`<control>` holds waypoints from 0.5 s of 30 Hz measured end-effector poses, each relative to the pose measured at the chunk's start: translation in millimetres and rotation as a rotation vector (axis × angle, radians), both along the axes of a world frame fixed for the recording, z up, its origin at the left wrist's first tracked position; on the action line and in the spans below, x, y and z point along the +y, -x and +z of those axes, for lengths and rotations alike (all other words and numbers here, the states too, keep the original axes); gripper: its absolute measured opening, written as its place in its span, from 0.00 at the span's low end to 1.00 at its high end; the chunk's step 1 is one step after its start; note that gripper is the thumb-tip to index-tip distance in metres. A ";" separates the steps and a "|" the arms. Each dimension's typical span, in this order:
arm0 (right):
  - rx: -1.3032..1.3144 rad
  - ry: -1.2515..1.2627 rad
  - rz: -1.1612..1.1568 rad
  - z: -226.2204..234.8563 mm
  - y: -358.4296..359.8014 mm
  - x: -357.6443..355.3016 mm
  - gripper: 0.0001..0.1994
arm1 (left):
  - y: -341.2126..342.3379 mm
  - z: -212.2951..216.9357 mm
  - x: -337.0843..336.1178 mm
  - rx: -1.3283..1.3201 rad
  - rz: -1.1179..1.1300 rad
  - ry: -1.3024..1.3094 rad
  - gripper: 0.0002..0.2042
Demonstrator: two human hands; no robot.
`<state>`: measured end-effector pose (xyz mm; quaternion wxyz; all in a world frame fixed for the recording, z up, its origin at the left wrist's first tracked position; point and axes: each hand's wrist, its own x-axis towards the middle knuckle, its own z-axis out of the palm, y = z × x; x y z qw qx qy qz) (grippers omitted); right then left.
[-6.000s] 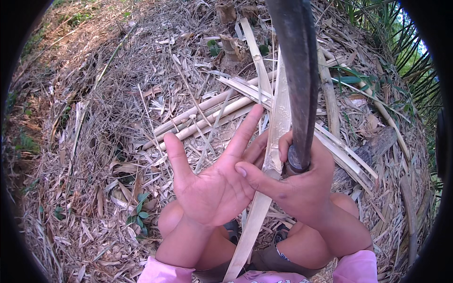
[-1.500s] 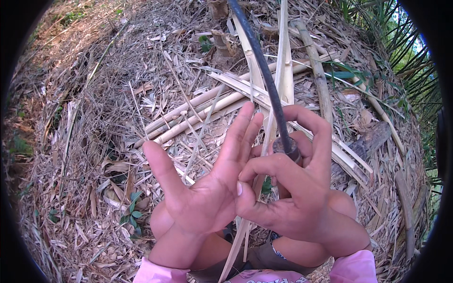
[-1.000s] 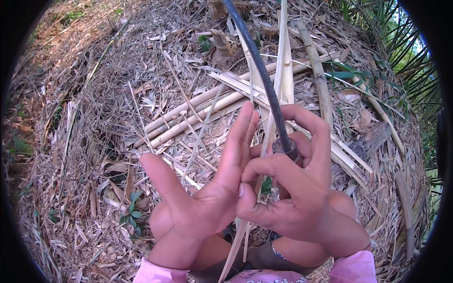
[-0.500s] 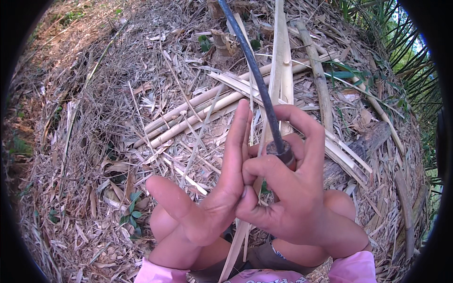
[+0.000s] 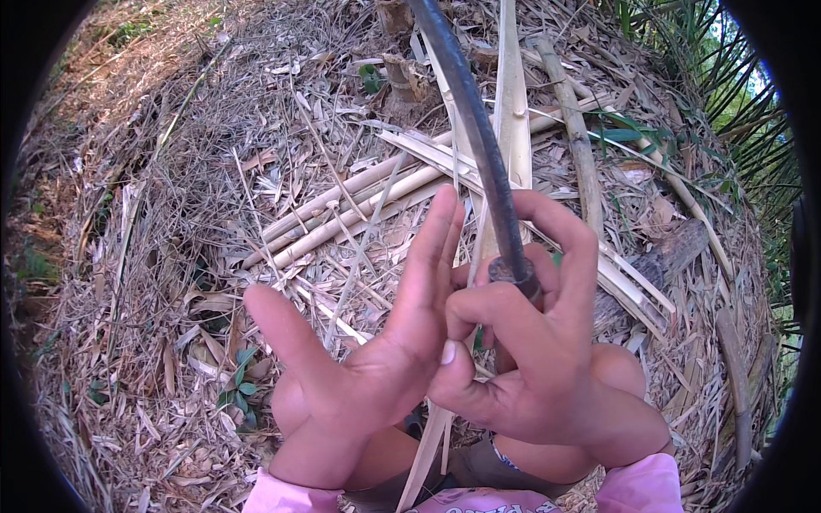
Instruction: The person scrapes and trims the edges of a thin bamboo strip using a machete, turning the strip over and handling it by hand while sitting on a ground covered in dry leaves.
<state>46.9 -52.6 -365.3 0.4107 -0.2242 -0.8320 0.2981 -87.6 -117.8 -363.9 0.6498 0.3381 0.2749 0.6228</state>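
My right hand holds a long knife by its handle, fingers curled round it. The dark, narrow blade, seen nearly edge-on, rises from a ring-like collar and curves toward the top of the view. Most of the handle is hidden by my fingers. Beside it, my left hand is open, thumb spread out and fingers stretched upward. Its fingers touch or nearly touch my right fingers. Behind both hands runs a pale split bamboo strip, coming out below them near my lap.
Split bamboo pieces and round bamboo poles lie crossed ahead of me on dry leaf litter. A cut stump stands at the far middle. To the right lie a thick log and a thin pole. A small green plant grows at left.
The knife's blade has tilted, its upper part swinging right and looking thicker. My left thumb has spread further left. My right hand has shifted slightly, still gripping the handle.
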 end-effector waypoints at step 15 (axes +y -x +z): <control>0.050 0.054 -0.015 4.6 -3.9 2.4 0.08 | 2.1 -4.2 5.5 -0.340 -0.029 0.058 0.61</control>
